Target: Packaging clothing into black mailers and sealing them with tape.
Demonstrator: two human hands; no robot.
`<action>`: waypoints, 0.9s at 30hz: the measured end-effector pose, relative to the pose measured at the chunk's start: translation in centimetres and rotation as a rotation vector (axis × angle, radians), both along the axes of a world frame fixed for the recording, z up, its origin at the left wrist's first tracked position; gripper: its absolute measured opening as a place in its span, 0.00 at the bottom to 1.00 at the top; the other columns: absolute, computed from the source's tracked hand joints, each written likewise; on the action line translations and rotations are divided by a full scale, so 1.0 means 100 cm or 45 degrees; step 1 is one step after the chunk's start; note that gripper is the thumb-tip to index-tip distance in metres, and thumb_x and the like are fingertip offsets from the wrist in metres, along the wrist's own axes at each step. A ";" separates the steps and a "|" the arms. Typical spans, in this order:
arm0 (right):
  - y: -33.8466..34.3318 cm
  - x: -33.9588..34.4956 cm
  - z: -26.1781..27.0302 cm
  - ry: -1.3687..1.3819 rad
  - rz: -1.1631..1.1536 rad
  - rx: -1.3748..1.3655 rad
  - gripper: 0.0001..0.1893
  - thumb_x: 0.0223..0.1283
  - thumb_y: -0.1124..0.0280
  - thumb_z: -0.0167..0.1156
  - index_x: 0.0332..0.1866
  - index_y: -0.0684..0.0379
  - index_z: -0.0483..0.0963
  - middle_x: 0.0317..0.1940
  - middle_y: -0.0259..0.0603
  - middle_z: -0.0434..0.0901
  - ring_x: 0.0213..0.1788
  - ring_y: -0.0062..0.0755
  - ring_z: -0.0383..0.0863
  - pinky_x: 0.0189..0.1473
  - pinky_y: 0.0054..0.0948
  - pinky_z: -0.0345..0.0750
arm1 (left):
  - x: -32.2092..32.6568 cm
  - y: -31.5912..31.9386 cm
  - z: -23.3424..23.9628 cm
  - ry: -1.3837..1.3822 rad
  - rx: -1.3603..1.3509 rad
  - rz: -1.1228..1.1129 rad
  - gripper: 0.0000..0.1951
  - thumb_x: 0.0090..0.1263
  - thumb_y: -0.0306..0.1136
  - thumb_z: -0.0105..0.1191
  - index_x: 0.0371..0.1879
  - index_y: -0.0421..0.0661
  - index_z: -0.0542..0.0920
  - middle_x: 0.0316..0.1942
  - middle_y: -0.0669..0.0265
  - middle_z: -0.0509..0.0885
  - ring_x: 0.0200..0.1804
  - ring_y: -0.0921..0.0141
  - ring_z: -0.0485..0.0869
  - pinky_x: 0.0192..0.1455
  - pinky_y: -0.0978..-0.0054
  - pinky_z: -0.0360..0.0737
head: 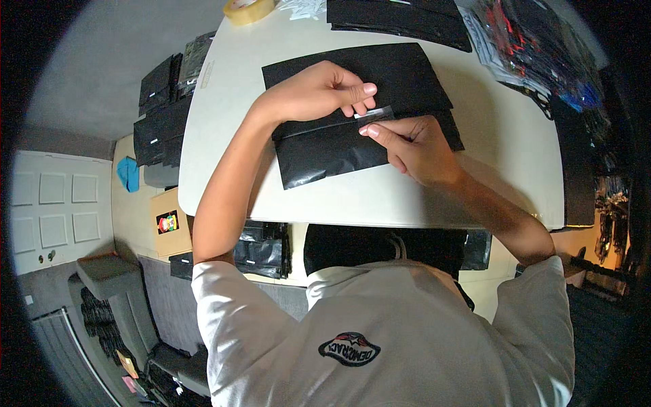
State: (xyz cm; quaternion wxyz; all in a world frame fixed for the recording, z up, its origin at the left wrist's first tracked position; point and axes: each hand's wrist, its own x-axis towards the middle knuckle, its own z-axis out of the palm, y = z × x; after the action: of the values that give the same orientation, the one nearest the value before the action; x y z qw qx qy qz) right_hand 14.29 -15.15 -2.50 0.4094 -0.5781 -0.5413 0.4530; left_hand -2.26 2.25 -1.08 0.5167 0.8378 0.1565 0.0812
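Note:
A flat black plastic package (325, 157), with a folded-over upper part, lies on the white table in front of me. At its fold are a strip of clear tape (382, 115) and a small white paper slip (370, 112). My left hand (330, 91) comes over the package from the left, fingers curled, their tips touching the slip's upper edge. Just below the tape, my right hand (419, 145) has thumb and index fingertip together at the package surface. Whether either hand grips the tape or slip is not clear.
On the table (224, 152), a tape roll (248, 10), white slips (303, 7) and stacked black packages (396, 20) lie at the far side. Plastic-wrapped garments (539, 51) are heaped at right. More black packages (160, 117) stand left of the table, near a cardboard box (170, 224).

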 end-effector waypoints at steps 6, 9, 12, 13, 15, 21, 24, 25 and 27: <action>0.002 -0.002 0.002 0.008 0.012 0.023 0.14 0.75 0.59 0.61 0.43 0.58 0.89 0.11 0.27 0.72 0.14 0.12 0.69 0.17 0.21 0.64 | -0.001 -0.005 0.005 0.032 -0.138 -0.092 0.20 0.80 0.47 0.55 0.43 0.39 0.88 0.34 0.69 0.88 0.35 0.77 0.82 0.43 0.77 0.81; 0.003 0.000 0.006 0.036 -0.008 -0.019 0.14 0.74 0.59 0.62 0.41 0.58 0.89 0.11 0.27 0.72 0.13 0.13 0.69 0.16 0.21 0.63 | 0.000 -0.003 0.005 0.043 0.032 -0.119 0.16 0.78 0.43 0.60 0.41 0.40 0.88 0.32 0.71 0.86 0.33 0.78 0.80 0.41 0.78 0.79; 0.003 0.004 0.011 0.005 -0.004 -0.187 0.15 0.73 0.57 0.63 0.43 0.58 0.88 0.11 0.28 0.72 0.13 0.13 0.69 0.15 0.22 0.62 | 0.001 -0.004 0.003 -0.022 -0.010 -0.077 0.14 0.74 0.41 0.64 0.39 0.40 0.89 0.27 0.71 0.85 0.32 0.78 0.81 0.38 0.77 0.77; 0.002 0.006 0.010 0.093 0.004 -0.225 0.15 0.73 0.56 0.63 0.45 0.57 0.88 0.12 0.29 0.72 0.13 0.14 0.69 0.14 0.22 0.61 | 0.001 -0.004 0.003 -0.021 -0.009 -0.075 0.14 0.74 0.41 0.64 0.39 0.40 0.89 0.27 0.71 0.85 0.32 0.78 0.81 0.38 0.77 0.77; 0.002 0.008 0.010 0.181 0.014 -0.263 0.16 0.72 0.55 0.63 0.48 0.57 0.87 0.13 0.30 0.73 0.12 0.14 0.68 0.13 0.22 0.60 | 0.001 -0.004 0.002 -0.023 0.041 -0.010 0.13 0.73 0.40 0.66 0.39 0.40 0.90 0.28 0.69 0.87 0.33 0.77 0.82 0.40 0.75 0.79; 0.003 0.010 0.016 0.549 0.069 -0.522 0.21 0.76 0.61 0.55 0.66 0.64 0.75 0.14 0.28 0.70 0.10 0.13 0.61 0.13 0.18 0.57 | 0.003 -0.003 -0.002 0.021 0.234 0.060 0.12 0.69 0.39 0.68 0.38 0.42 0.91 0.31 0.61 0.91 0.35 0.72 0.86 0.42 0.71 0.80; 0.004 0.010 0.020 0.661 0.133 -0.568 0.24 0.76 0.64 0.54 0.70 0.66 0.70 0.17 0.28 0.70 0.12 0.11 0.62 0.14 0.16 0.58 | 0.001 -0.004 -0.007 0.019 0.266 0.119 0.12 0.68 0.40 0.68 0.37 0.42 0.91 0.30 0.59 0.90 0.33 0.70 0.87 0.42 0.71 0.81; 0.003 0.010 0.021 0.668 0.114 -0.585 0.25 0.75 0.65 0.54 0.71 0.67 0.69 0.17 0.28 0.71 0.12 0.10 0.62 0.13 0.15 0.59 | 0.002 -0.004 -0.006 0.019 0.265 0.116 0.12 0.68 0.40 0.68 0.37 0.42 0.91 0.30 0.59 0.90 0.33 0.70 0.87 0.42 0.71 0.81; 0.003 0.011 0.022 0.676 0.091 -0.602 0.26 0.75 0.65 0.54 0.72 0.68 0.67 0.18 0.27 0.71 0.12 0.09 0.62 0.13 0.14 0.60 | 0.005 -0.005 -0.004 0.098 0.312 0.112 0.10 0.72 0.34 0.66 0.40 0.39 0.90 0.32 0.65 0.90 0.37 0.78 0.84 0.44 0.75 0.81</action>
State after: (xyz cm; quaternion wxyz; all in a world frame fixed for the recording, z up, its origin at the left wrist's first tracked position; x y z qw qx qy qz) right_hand 15.42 -14.86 -0.32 0.3747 -0.4997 -0.3163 0.7140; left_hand -1.78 1.72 -1.48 0.3999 0.8895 0.2017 0.0903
